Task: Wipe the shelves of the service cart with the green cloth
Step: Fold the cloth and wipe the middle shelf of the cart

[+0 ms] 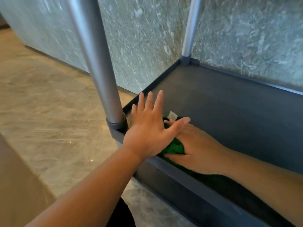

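Observation:
The service cart's dark grey shelf point(221, 102) fills the right half of the view, with a raised rim all round. A green cloth point(174, 147) with a small white tag lies bunched in the shelf's near left corner. My right hand point(196, 149) lies on the cloth and grips it, thumb along the near rim. My left hand point(147, 126) is spread flat with straight fingers over the corner, partly above the cloth and my right fingers. Whether it touches anything is unclear.
A silver post point(98, 63) rises from the near left corner socket, close beside my left hand. A second post point(191, 27) stands at the far corner. A marbled grey-green wall point(246, 38) runs right behind the cart. Beige stone floor point(49, 104) lies to the left.

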The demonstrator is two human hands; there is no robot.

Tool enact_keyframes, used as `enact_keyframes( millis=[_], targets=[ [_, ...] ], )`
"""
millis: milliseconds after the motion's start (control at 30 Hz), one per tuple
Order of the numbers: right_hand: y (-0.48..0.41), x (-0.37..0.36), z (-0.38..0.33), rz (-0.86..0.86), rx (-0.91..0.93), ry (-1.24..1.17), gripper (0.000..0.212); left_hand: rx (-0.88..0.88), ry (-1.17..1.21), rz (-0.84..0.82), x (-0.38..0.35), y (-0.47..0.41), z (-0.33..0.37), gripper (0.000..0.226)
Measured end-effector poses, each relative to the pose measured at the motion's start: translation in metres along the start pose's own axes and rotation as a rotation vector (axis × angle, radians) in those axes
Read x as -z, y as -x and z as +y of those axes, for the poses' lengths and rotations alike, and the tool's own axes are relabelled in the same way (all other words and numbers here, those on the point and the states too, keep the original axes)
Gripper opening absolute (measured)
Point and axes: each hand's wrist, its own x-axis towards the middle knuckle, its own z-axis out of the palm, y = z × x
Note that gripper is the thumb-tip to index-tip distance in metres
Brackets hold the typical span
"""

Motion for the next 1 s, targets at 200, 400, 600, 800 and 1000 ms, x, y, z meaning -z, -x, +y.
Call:
enact_keyframes(
  millis=[200, 400, 600, 800, 1000],
  targets=[
    [-0.081, -0.002, 0.026, -0.047, -0.051, 0.306, 0.049, 0.052, -0.058, -0.009, -0.003, -0.005, 0.0, 0.11],
    [-0.151, 0.021, 0.073, 0.148, -0.314, 0.163, 0.045, 0.094, -0.093, -0.042, -0.004, -0.006, -0.002, 0.111],
    [-0.184, 0.055, 0.149, 0.222, -0.554, 0.179, 0.05, 0.092, -0.066, -0.044, -0.003, -0.004, -0.002, 0.115],
    [-0.206, 0.086, 0.217, 0.282, -0.771, 0.219, 0.061, 0.127, -0.047, -0.036, -0.002, -0.004, -0.001, 0.115],
    [-0.207, 0.09, 0.219, 0.256, -0.759, 0.164, 0.067, 0.124, -0.035, -0.028, 0.0, -0.001, 0.0, 0.116]
  ],
)
